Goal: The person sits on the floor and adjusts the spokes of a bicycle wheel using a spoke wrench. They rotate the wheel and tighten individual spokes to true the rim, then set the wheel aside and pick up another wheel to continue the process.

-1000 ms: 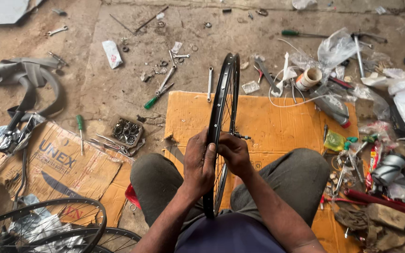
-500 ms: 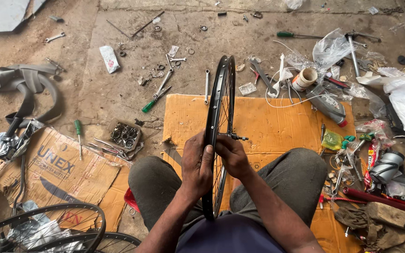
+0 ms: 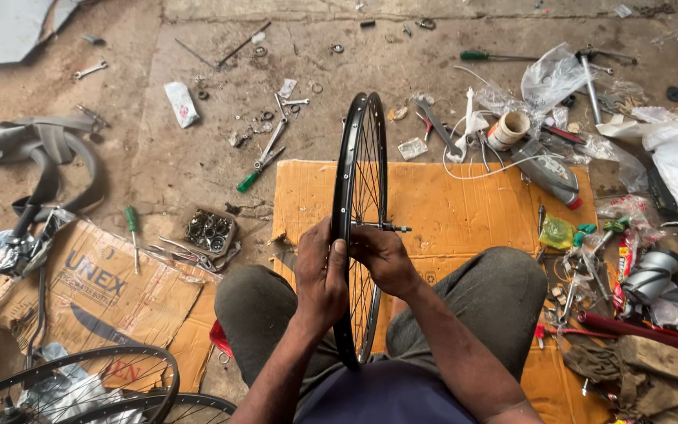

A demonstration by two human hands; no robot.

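both left hand [image 3: 322,276] and right hand [image 3: 382,255] pinching upright wheel [image 3: 360,169]; may tip sideways if grip loosens.

Bicycle wheel held upright between the knees

The left hand [image 3: 322,275] grips the black wheel [image 3: 360,180] at its rim, the right hand [image 3: 382,255] closes on the spokes by the axle [image 3: 390,228]; orange cardboard [image 3: 464,204] lies beneath, tools scattered on the floor around.
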